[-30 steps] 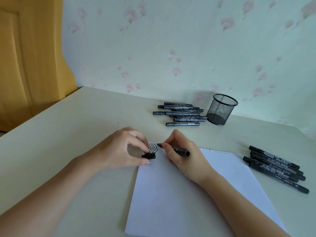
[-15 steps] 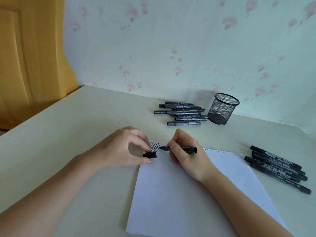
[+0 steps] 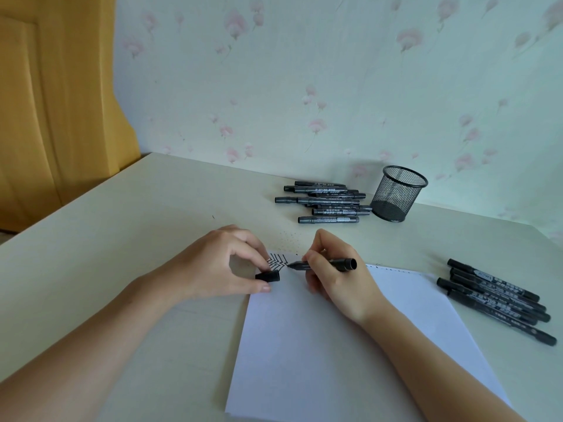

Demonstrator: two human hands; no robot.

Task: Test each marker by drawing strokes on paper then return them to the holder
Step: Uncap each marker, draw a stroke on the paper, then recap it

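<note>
cream table (image 3: 122,239), paper (image 3: 335,345); markers (image 3: 326,202), holder (image 3: 397,193)

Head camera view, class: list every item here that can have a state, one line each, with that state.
Marker: uncapped, gripped by right hand, tip on the paper.
Cap: off, pinched by left hand.
Paper: flat, zigzag strokes at its top left corner.
Mesh holder: upright, apparently empty.
Far marker pile: capped, lying flat.
Right marker pile: capped, lying flat.
</note>
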